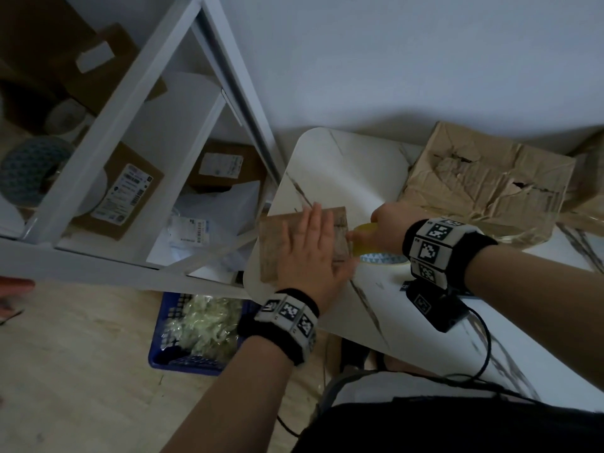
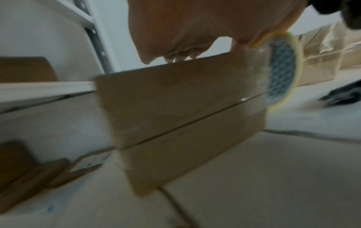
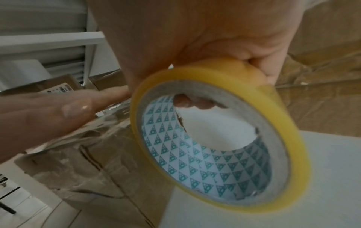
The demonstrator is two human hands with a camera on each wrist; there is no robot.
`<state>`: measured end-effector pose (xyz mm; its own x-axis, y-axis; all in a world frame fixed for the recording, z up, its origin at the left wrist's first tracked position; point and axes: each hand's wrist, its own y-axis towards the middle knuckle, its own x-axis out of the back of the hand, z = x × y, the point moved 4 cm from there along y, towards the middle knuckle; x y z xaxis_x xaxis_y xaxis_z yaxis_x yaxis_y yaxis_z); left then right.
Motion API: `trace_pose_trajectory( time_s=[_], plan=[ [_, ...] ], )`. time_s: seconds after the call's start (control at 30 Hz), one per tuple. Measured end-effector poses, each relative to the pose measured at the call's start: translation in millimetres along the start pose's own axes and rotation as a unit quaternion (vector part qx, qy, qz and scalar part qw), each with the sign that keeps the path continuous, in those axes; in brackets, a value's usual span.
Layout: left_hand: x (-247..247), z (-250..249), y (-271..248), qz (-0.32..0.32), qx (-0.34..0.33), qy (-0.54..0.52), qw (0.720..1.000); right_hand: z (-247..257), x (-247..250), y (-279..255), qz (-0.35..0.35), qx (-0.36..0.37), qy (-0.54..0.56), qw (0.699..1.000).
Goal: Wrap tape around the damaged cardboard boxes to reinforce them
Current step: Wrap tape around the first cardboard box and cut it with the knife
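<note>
The left hand (image 1: 310, 246) lies flat on top of the small box (image 1: 271, 248), with its fingers (image 1: 315, 220) straight and close together. The right hand (image 1: 384, 228) has its fingers (image 3: 192, 102) curled through the hole of the tape roll (image 3: 218, 137) and holds it tight. The roll is yellow at the edge, with a blue triangle pattern inside. It is right beside the small box, at the box's right side in the head view. A clear shiny strip of tape (image 3: 115, 114) lies across the box near the roll.

The small box sits in the middle of the head view, at the left end of the white counter (image 1: 330, 171). In the upper right of that view a big crushed box (image 1: 487, 181) sits on the counter, well apart from the small one. It is torn and wrinkled.

On the left stands a white shelf (image 1: 111, 125) with brown boxes and papers. A blue basket (image 1: 157, 351) sits on the floor below.
</note>
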<state>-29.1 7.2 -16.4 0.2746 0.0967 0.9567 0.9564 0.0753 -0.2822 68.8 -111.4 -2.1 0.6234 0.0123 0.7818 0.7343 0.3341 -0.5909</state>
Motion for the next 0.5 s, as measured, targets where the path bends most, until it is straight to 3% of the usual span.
trace_pose_trajectory(
  time_s=[0.1,0.37,0.43,0.5],
  plan=[
    [-11,-10,2,0.033,0.015,0.017,0.999,-3,-1,-2,-0.003,-0.001,0.001,1.0],
    [-5,7,8,0.046,-0.082,0.061,0.994,-6,-14,-12,0.055,0.005,0.11,0.992],
    [-4,5,2,0.032,-0.046,0.067,0.996,-4,-18,-15,0.068,0.014,0.117,0.991],
    [-5,8,-4,0.034,0.035,0.053,0.997,-4,-19,-17,0.074,0.017,0.127,0.989]
  ],
)
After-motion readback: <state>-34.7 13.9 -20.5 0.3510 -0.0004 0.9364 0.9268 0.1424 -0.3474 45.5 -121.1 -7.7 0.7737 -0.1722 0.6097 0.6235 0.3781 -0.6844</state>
